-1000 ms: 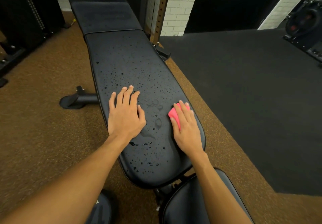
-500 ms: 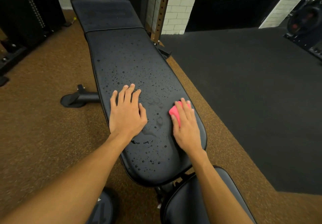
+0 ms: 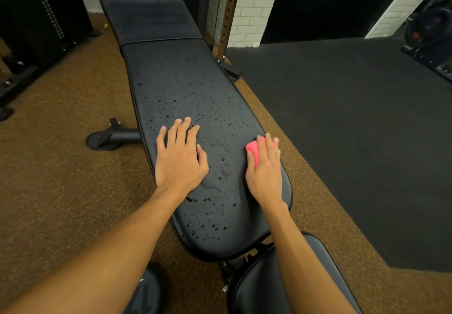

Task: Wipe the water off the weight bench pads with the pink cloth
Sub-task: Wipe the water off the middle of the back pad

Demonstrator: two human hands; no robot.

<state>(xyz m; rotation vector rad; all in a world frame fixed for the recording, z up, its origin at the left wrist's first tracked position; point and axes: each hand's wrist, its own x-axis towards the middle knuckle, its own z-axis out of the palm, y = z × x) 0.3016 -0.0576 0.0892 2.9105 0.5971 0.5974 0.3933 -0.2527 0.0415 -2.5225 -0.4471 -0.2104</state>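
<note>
While the right hand (image 3: 265, 176) lies flat with straight fingers, pressing the small bright-pink cloth (image 3: 253, 148) onto the long black vinyl bench pad (image 3: 186, 88) near its right edge, the left hand (image 3: 179, 159) rests palm down beside it, gripping nothing. Beaded water droplets (image 3: 208, 230) dot the pad around both.

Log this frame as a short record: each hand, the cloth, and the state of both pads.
left hand: flat on the long pad, fingers straight, holding nothing
right hand: straight fingers pressing the cloth down
pink cloth: bunched under the right hand, near the pad's right edge
long pad: covered in water drops
seat pad: nearest the camera, no drops visible
</note>
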